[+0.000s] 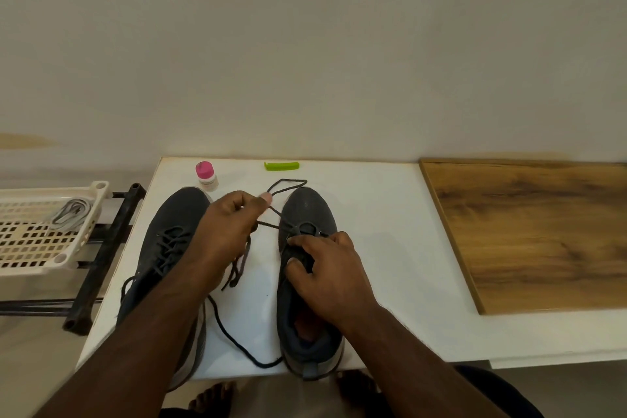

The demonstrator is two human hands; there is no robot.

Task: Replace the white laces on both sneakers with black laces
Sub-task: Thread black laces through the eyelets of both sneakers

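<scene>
The black lace runs through the front eyelets of the right sneaker, which stands on the white surface beside the left sneaker. We pinch the lace in our left hand, fingers closed on it. Our right hand grips the right sneaker's tongue with curled fingers.

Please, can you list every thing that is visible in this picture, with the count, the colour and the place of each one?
sneakers: 2, dark grey, side by side on the white table
black laces: 2, one threaded in the left sneaker, one partly threaded in the right sneaker
white table: 1, centre
small bottle: 1, white with pink cap, behind left sneaker
green clip: 1, table's far edge
basket: 1, cream, left
pale laces: bundle, in basket
wooden board: 1, brown, right
left hand: pinches lace
right hand: on right sneaker
</scene>
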